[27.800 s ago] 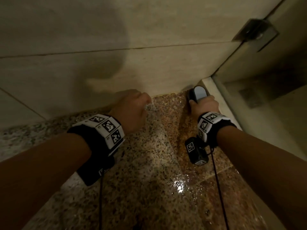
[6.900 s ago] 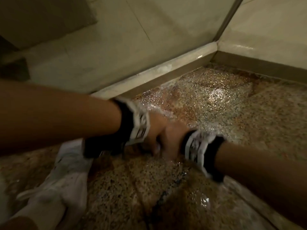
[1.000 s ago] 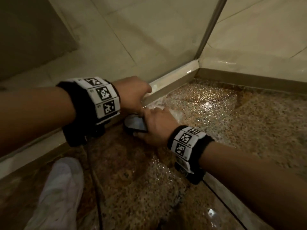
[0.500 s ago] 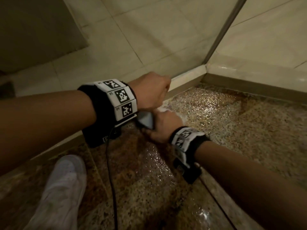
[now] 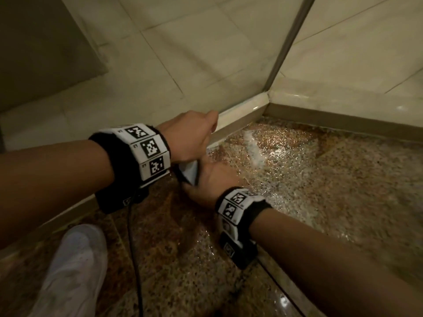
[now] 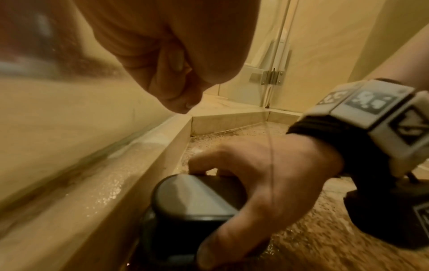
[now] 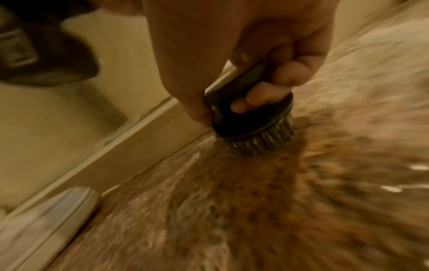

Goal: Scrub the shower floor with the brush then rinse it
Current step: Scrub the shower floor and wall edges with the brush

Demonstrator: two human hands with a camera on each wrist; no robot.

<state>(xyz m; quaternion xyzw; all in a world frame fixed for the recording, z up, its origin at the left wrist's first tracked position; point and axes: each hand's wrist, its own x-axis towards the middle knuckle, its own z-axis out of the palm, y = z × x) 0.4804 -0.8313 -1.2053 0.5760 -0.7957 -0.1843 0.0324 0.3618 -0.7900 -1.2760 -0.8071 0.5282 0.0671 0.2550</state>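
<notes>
since the frame half a second back, the right hand point(image 5: 211, 179) and its brush point(image 5: 190, 171) have slid a little along the floor beside the curb, and the left hand point(image 5: 190, 136) sits slightly higher over them.

the brush is a dark, round-bodied scrubber with a grey top, bristles point(image 7: 262, 143) down on the wet speckled shower floor point(image 5: 320, 179), close to the pale curb point(image 5: 242, 113) at the floor's left edge. the right hand grips it from above: thumb down one side, fingers point(image 7: 285, 75) curled through the handle on the other. in the left wrist view the same hand point(image 6: 267, 165) wraps over the brush's dark cap point(image 6: 197, 198).

the left hand is balled into a loose fist just above the brush, holding nothing that shows; its curled fingers point(image 6: 176, 73) hang over the curb in the left wrist view.

the floor is glossy with water, with a foamy pale streak point(image 5: 254, 147) ahead of the hands toward the corner. both wrists carry black bands with printed marker squares, and a thin black cable point(image 5: 134, 248) trails from the left one. a white shoe point(image 5: 71, 268) stands on the floor below the left arm, next to the curb. beyond the curb lie pale floor tiles point(image 5: 160, 65) seen through a glass panel, whose metal frame post point(image 5: 288, 42) rises from the corner.
</notes>
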